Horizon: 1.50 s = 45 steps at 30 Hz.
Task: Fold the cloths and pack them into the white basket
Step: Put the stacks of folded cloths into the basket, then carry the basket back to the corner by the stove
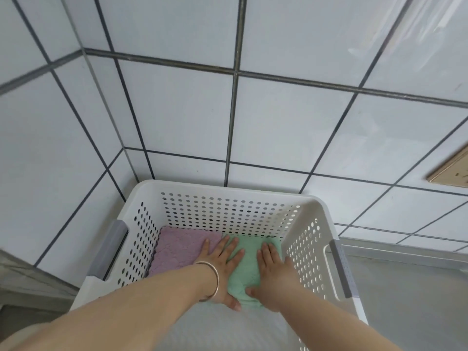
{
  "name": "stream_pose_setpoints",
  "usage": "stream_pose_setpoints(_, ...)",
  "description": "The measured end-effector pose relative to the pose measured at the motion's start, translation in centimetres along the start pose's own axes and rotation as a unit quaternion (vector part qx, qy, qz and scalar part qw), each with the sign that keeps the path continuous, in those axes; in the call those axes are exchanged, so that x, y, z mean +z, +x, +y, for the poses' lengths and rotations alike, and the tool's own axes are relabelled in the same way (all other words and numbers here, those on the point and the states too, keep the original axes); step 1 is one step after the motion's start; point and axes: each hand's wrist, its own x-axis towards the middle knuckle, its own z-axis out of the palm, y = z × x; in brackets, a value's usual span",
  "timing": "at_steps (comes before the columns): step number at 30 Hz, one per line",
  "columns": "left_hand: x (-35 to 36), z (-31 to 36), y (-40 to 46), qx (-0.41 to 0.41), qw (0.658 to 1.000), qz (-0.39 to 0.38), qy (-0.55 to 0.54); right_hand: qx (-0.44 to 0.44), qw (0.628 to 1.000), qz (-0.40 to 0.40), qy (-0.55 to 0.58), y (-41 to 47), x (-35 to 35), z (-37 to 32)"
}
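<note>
A white perforated basket (228,191) stands against a tiled corner. On its floor lie two folded cloths side by side: a purple cloth (177,245) at the left and a green cloth (247,274) at the right. My left hand (222,262), with a bangle on its wrist, lies flat with fingers spread across the green cloth's left edge, one fingertip touching the purple cloth. My right hand (272,269) presses flat on the green cloth's right side. Neither hand grips anything.
White wall tiles with dark grout rise behind and to the left of the basket. Grey handle pads (114,249) sit on both basket sides. A beige wall socket (453,173) is at the right edge. A grey surface (410,300) lies to the right.
</note>
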Motion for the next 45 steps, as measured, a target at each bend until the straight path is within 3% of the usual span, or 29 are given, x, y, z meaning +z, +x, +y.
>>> stream_pose_setpoints(3,-4.5,-0.3,-2.8,0.009,0.998,-0.02,-0.064,-0.017,0.999,0.019,0.047,-1.6,-2.9,0.6)
stream_pose_setpoints(6,-8.8,-2.4,-7.7,-0.014,0.981,0.078,-0.175,-0.012,0.973,0.097,0.21,-5.0,-6.7,2.3)
stream_pose_setpoints(8,-9.7,-3.9,-11.9,-0.06,0.944,0.216,-0.242,0.024,0.932,0.22,0.289,-7.6,-8.0,3.9)
stream_pose_setpoints(10,-8.7,-5.0,-15.5,-0.115,0.878,0.35,-0.307,0.081,0.874,0.346,0.331,-9.4,-7.7,5.5)
stream_pose_setpoints(12,-7.1,-5.4,-18.2,-0.163,0.834,0.4,-0.343,0.146,0.813,0.388,0.409,-10.6,-6.6,6.6)
stream_pose_setpoints(16,-3.8,-5.4,-19.7,-0.228,0.818,0.36,-0.387,0.206,0.748,0.324,0.541,-11.2,-4.4,7.3)
stream_pose_setpoints(23,-2.7,-4.9,-19.5,-0.287,0.79,0.349,-0.415,0.161,0.648,0.211,0.714,-10.3,-3.8,7.4)
stream_pose_setpoints(25,-2.8,-5.1,-19.4,-0.309,0.773,0.331,-0.444,0.147,0.637,0.178,0.736,-9.8,-3.9,7.7)
stream_pose_setpoints(30,-3.2,-5.0,-19.7,-0.318,0.79,0.303,-0.427,0.15,0.648,0.178,0.725,-10.6,-3.5,8.9)
stream_pose_setpoints(37,-3.3,-3.3,-21.9,-0.225,0.806,0.352,-0.42,0.202,0.637,0.217,0.712,-17.0,-0.5,9.0)
stream_pose_setpoints(41,-3.3,-2.5,-22.7,-0.132,0.841,0.339,-0.401,0.264,0.596,0.266,0.71,-23.0,2.2,6.6)
stream_pose_setpoints(45,-3.4,0.0,-24.8,-0.034,0.878,0.324,-0.35,0.353,0.513,0.304,0.721,-30.8,6.7,1.5)
